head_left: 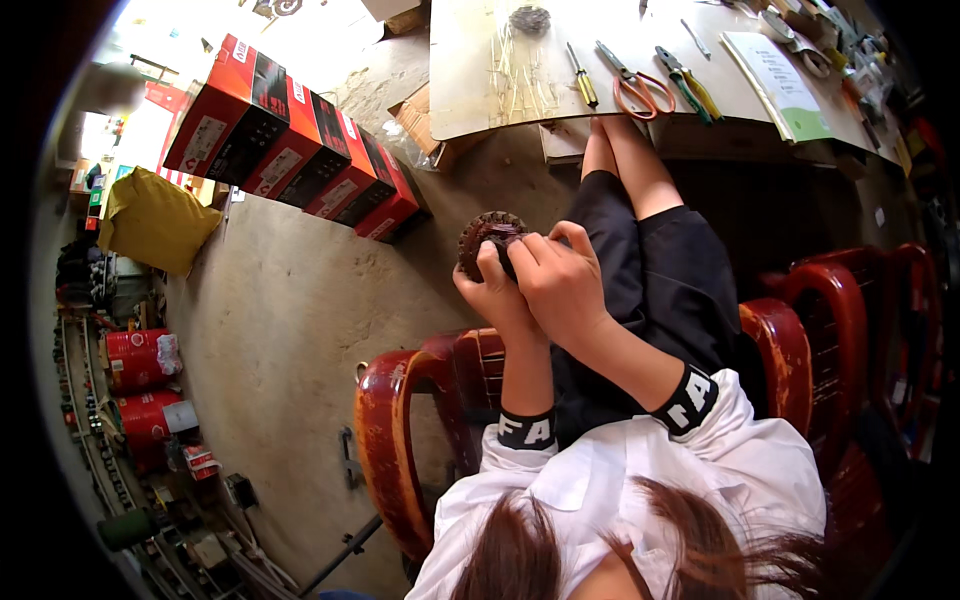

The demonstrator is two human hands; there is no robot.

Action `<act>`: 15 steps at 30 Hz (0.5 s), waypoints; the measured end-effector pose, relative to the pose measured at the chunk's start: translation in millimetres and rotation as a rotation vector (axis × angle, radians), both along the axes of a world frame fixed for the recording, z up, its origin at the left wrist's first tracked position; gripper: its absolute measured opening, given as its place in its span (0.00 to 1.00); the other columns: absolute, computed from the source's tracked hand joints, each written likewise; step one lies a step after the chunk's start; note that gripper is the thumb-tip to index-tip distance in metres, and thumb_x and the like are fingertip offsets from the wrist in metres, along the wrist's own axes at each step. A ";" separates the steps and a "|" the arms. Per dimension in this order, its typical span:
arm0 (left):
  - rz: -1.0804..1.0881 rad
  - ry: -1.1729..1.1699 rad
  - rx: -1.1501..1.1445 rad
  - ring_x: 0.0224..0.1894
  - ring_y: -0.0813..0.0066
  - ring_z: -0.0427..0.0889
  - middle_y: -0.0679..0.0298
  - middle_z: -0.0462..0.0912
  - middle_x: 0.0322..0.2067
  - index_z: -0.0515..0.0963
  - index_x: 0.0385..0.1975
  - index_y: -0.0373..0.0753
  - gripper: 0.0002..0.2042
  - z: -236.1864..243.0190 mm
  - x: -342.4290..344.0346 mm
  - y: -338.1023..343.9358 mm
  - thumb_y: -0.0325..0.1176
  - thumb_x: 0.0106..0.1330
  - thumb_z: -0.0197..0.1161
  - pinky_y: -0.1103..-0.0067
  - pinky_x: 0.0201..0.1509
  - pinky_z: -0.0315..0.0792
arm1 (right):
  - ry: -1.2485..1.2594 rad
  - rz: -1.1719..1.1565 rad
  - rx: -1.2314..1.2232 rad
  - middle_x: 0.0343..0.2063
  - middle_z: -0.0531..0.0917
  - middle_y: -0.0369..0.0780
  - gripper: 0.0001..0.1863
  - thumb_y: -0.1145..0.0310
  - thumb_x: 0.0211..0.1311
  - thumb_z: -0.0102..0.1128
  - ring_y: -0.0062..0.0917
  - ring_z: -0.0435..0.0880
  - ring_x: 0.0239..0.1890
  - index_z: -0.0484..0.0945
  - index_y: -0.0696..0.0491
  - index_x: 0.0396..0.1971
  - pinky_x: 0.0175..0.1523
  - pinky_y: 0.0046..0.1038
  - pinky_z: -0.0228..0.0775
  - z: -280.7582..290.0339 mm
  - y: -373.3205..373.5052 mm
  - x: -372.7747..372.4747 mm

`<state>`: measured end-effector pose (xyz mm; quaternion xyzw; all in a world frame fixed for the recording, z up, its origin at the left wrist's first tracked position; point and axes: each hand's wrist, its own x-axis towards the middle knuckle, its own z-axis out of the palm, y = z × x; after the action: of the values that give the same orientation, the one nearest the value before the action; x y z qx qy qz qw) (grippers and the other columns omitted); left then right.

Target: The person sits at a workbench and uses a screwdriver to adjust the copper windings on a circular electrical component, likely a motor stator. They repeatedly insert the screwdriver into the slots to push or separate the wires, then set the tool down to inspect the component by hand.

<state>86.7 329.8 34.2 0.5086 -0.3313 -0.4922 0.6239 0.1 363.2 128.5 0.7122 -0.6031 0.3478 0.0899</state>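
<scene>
A round, dark motor stator [486,229] with a notched rim and reddish-brown windings is held up above my lap. My left hand [492,292] is closed around its lower side, the thumb against its face. Fingers of my right hand [562,283] are bent and pressed together at the stator's right side, on the windings. Whether they pinch a thin wire there cannot be made out. Both hands meet at the wrists, and my fingers hide the stator's lower right part.
On the table [460,90] ahead lie thin pale strips [520,75], a screwdriver [582,80], red-handled scissors [637,85], pliers [690,85], a booklet [775,85] and another dark round part [530,20]. Red boxes [300,150] stand at left. Wooden chair arms [395,450] flank me.
</scene>
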 end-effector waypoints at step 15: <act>-0.556 0.255 0.322 0.45 0.72 0.81 0.60 0.80 0.43 0.71 0.49 0.34 0.18 27.4 27.0 45.9 0.30 0.58 0.61 0.75 0.53 0.76 | 0.143 0.055 -0.284 0.28 0.82 0.34 0.06 0.71 0.52 0.65 0.30 0.80 0.32 0.82 0.51 0.32 0.51 0.27 0.63 100.0 -64.5 -127.2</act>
<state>113.7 375.7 61.6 0.4251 -0.2945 -0.7489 0.4144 -127.1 298.7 228.5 0.7314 -0.5203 0.3804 0.2227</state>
